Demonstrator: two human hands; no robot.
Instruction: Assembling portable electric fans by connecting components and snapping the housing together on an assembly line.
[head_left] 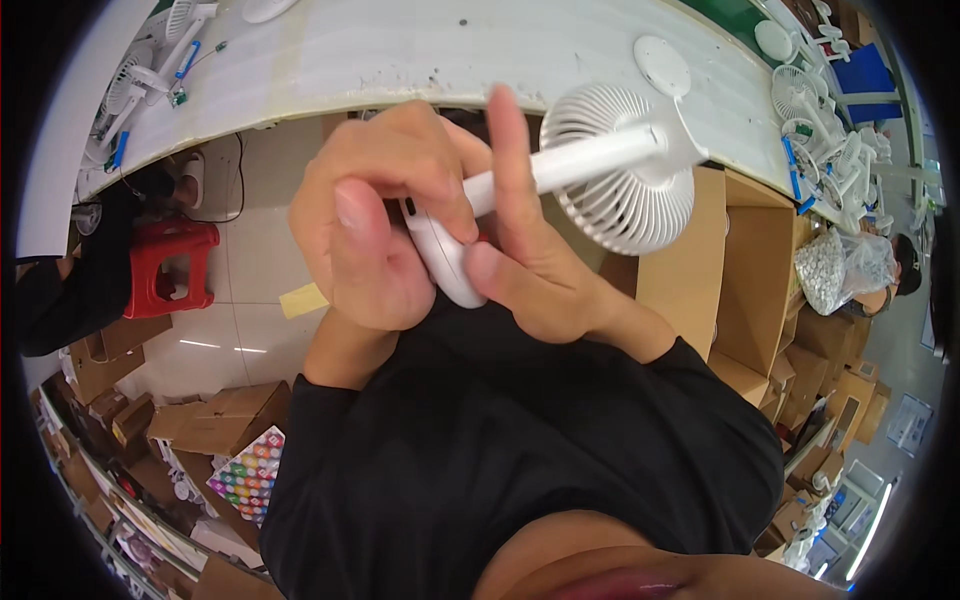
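Note:
In front of my chest, above the gap before the table, I hold a small white desk fan (pixel 640 215) sideways. Its round grille points to the right and its base (pixel 440 262) to the left. My left hand (pixel 370 205) is curled around the base end, with the fingers bent over the lower stem. From the other side my right hand (pixel 548 272) grips the base, its thumb pressed on the edge and its index finger stretched up across the stem. The fingers partly hide the joint of stem and base.
The white worktable (pixel 380 62) curves across the top, with a round white disc (pixel 662 66) on it. White fan parts (pixel 128 85) lie at both ends. Boxes, including an open cardboard box (pixel 750 270), stand right; a red stool (pixel 172 265) and another person are left.

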